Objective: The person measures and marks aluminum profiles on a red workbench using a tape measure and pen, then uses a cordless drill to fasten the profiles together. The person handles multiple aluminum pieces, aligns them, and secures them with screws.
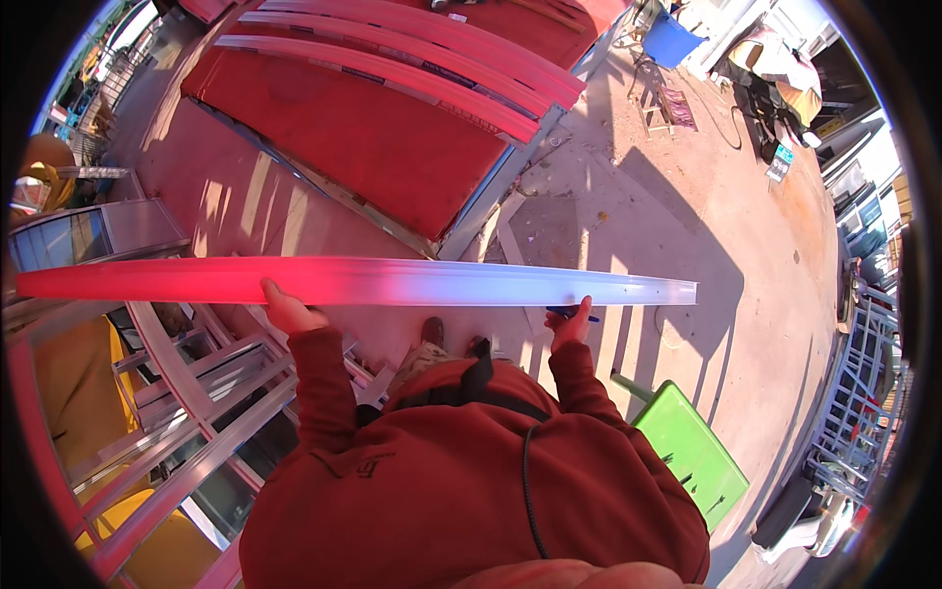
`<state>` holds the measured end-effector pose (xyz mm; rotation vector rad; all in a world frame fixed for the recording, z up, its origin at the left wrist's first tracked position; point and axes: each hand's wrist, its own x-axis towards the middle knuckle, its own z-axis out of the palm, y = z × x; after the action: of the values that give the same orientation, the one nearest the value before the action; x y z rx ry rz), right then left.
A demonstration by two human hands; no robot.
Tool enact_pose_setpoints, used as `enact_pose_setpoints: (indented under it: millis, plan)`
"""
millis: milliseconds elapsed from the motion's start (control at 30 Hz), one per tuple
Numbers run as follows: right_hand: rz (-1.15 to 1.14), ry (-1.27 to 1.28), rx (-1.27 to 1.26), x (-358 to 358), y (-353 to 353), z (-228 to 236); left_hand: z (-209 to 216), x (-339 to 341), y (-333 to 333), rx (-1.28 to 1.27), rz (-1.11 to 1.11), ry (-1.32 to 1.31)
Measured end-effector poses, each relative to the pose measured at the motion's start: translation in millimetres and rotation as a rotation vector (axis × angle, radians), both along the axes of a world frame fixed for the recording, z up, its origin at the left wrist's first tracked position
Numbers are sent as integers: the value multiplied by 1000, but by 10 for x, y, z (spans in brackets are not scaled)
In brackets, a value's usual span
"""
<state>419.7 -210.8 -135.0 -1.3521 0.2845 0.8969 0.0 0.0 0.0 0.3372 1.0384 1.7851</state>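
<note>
A long, pale metal profile spans the view level in front of my body, its left part tinted red by the light. My left hand grips its near edge left of the middle, with the thumb lying over the top. Toward the profile's right end, my right hand is closed on the same edge. A dark blue pen-like object also sticks out between the fingers of that right hand. The fingers beneath the profile are hidden.
Ahead stands a large red-topped table with several long profiles on it. Metal frames stack up at my left. A green chair or stool is at my right. Farther right stands a metal rack; a blue container sits far right.
</note>
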Motion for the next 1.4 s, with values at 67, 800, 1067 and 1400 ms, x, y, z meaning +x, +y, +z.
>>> enact_pose_setpoints:
  millis: [67, 800, 1067, 1400]
  plan:
    - [-97, -47, -119, -35, 95, 63, -170, -18, 26, -26, -10, -34]
    - [-142, -334, 152, 2757, 1558, 884, -1214, 764, 1586, -247, 87, -27]
    - [75, -270, 227, 3941, 2344, 1241, -698, 1953, 1511, -283, 246, 144]
    - [273, -224, 258, 4673, 3293, 1251, -725, 2604, 1572, -308, 305, 161]
